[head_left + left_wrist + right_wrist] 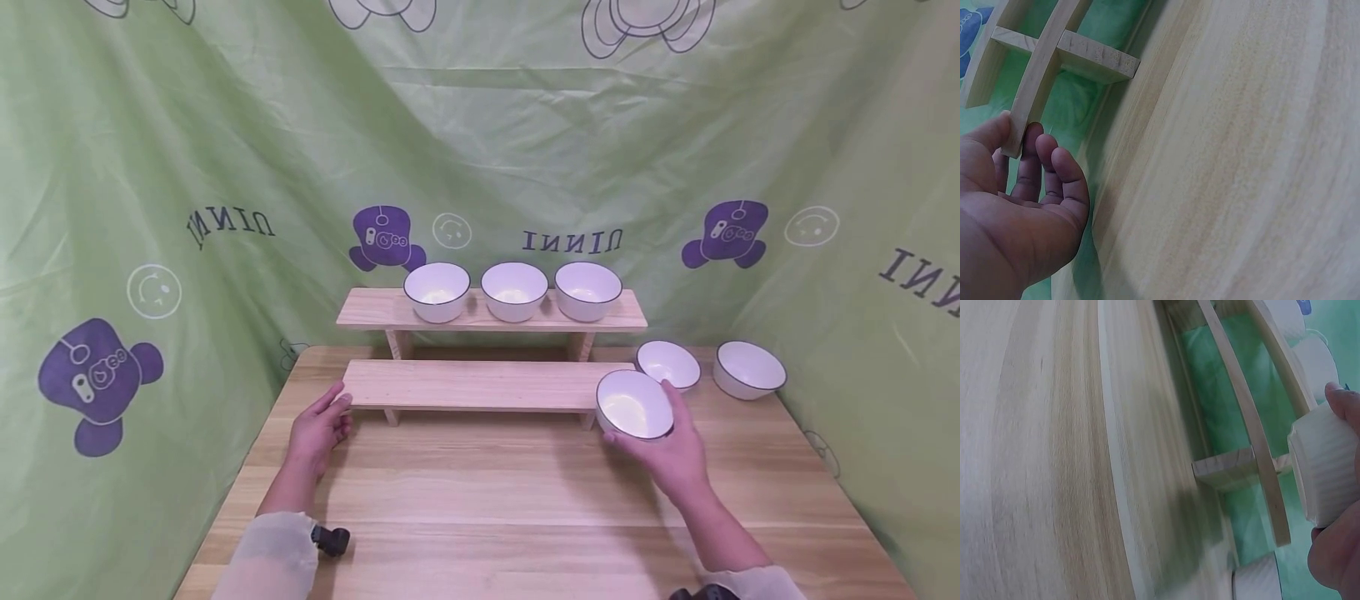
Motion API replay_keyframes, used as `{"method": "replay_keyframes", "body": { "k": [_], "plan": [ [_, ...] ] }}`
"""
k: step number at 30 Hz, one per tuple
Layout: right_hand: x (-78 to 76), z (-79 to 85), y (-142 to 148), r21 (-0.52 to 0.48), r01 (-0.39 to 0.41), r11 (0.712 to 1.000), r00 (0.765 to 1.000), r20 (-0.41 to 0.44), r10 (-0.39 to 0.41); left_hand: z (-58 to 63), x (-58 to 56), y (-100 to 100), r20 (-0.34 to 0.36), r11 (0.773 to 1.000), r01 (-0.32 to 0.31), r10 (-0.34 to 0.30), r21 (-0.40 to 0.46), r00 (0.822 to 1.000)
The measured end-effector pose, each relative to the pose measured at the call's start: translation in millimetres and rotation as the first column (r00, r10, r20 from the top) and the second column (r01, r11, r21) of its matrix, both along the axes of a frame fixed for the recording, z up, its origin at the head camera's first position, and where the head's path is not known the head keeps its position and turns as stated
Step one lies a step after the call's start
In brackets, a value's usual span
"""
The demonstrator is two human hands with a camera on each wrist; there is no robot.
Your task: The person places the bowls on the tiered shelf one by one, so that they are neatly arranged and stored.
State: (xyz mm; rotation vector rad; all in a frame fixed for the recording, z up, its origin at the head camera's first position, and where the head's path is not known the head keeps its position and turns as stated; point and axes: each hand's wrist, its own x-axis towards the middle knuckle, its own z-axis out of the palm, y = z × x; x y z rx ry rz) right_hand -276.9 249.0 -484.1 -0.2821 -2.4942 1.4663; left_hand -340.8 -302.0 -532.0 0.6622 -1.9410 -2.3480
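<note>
Head view, nearest first: pale sleeves and black wrist devices show low over the tabletop. The right hand grips a white, dark-rimmed bowl between thumb and fingers, its inside turned toward the head camera. That bowl is in the air by the right end of the stand's lower wooden board; the right wrist view shows a gap between the two. At the board's left end, the left hand pinches the wood, thumb on one face and a finger on the other, the remaining fingers loosely bent.

Beyond the held bowl, a second white bowl sits on the tabletop near its far edge, and a third bowl sits at the far right corner. Along the far edge, the stand's upper wooden board carries three matching bowls in a row, upright and just apart. Behind everything hangs a green curtain printed with purple figures, smiley faces and mirrored lettering.
</note>
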Motion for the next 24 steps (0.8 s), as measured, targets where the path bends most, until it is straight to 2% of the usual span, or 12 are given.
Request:
{"method": "replay_keyframes", "body": {
  "k": [7,13,24],
  "plan": [
    [-3.7,-2.1,-8.2,0.005,-0.013,1.000,1.000,-0.019,0.013,0.6,0.2,-0.1,0.003,1.000,0.007,-0.007,-0.003,1.000],
    [-5.1,0.6,-20.0,-0.029,-0.041,0.999,0.999,-0.020,0.040,0.9,0.8,1.3,-0.009,1.000,-0.007,0.007,0.001,1.000],
    [-7.0,-1.8,-37.6,-0.066,-0.073,0.995,0.997,-0.045,0.070,1.1,0.9,1.5,-0.009,1.000,0.005,-0.005,-0.004,1.000]
  ]
}}
